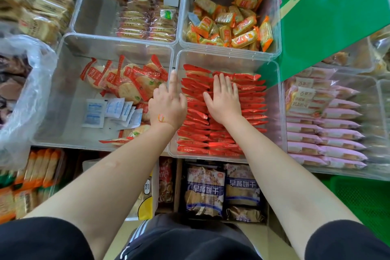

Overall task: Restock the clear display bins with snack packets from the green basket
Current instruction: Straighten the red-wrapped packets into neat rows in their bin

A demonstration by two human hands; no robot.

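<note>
Black sleeves [48, 236] fill the bottom corners of the view, and two bare forearms reach forward from them over a clear bin [274, 112] packed with red snack packets [249, 110]. These packets stand on edge in tidy rows that run from the bin's near wall to close to its far wall. The right hand [224, 101] lies flat on top of the rows near the middle of the bin, fingers straight and slightly spread, pressing on the packets and gripping nothing. The left hand [167, 105] is at the bin's left wall, its index finger stretched out along the rim and the other fingers loosely bent; it holds nothing.

Just left of this bin, touching it, is a second clear bin [63, 82] with round crackers in red-trimmed wrappers [126, 82] heaped toward its right side and a few white sachets [109, 112] lying loose on its floor. Beyond the red packets, a third bin [272, 6] holds a jumble of orange-and-yellow packets [232, 25]. To the right, pink packets [329, 133] lie stacked in another bin. A green basket [365, 202] shows at the lower right edge, its contents not visible. Below the bins' near edge, blue-labelled biscuit bags [223, 190] stand on a lower shelf.
</note>
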